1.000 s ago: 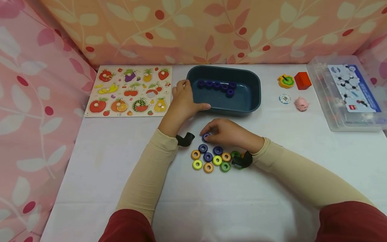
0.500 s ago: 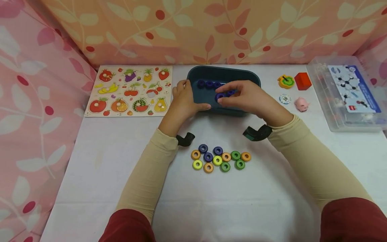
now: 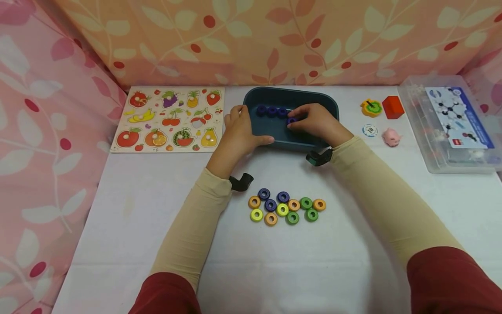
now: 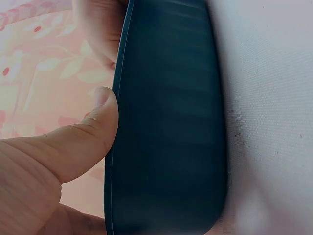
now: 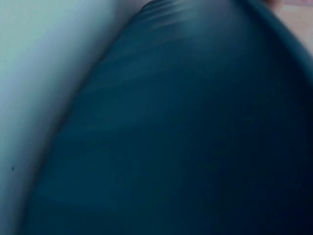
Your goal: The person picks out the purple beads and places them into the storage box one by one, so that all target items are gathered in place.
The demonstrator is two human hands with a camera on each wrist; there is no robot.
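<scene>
A dark teal plastic basin (image 3: 274,131) stands at the back middle of the table. My left hand (image 3: 240,134) grips its left end, with the thumb on the front rim; in the left wrist view the thumb lies against the rim of the basin (image 4: 166,117). Inside the basin my right hand (image 3: 318,123) pinches a purple ring (image 3: 291,121) beside a row of purple rings (image 3: 272,111). The fingers and wrist cover the basin's right part. Only the outer wall of the basin (image 5: 146,137) shows, blurred, in the right wrist view.
Purple (image 3: 264,194), yellow (image 3: 252,215), orange (image 3: 266,219) and green rings (image 3: 288,218) lie in front of the basin. A fruit puzzle board (image 3: 161,131) is at left. To the right sit a red block (image 3: 393,107), a pink pig (image 3: 391,137) and a clear case (image 3: 427,148).
My right hand has carried a purple ring from the table up into the basin, then shifted slightly within it, down among the other rings. The left hand has stayed on the basin.
</scene>
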